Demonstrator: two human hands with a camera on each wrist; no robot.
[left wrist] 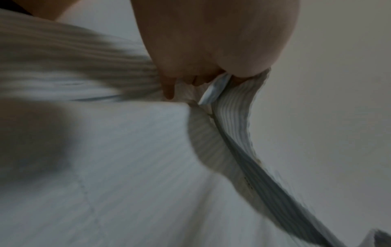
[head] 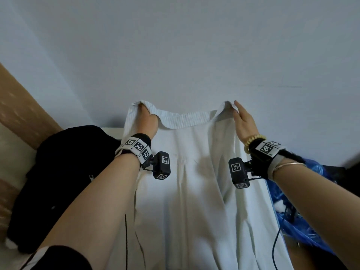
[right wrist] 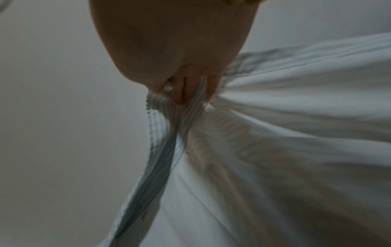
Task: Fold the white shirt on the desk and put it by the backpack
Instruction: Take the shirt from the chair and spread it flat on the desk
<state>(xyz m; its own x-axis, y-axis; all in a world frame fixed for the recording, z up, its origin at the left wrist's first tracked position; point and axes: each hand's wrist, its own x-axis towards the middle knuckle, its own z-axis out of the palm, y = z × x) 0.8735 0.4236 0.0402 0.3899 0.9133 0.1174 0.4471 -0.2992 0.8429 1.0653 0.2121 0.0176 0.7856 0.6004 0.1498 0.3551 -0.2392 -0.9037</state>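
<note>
The white shirt [head: 194,182] hangs in the air before a pale wall [head: 185,45], above the worktop [head: 113,131]; the left hand [head: 147,121] and right hand [head: 244,119] each pinch a top corner by the striped band, its grip closed on cloth, likely to let the fabric drop flat before folding; its long axis runs vertically, striped edge up, the rest trailing down towards the person; the black backpack [head: 64,172] sits at the left.
</note>
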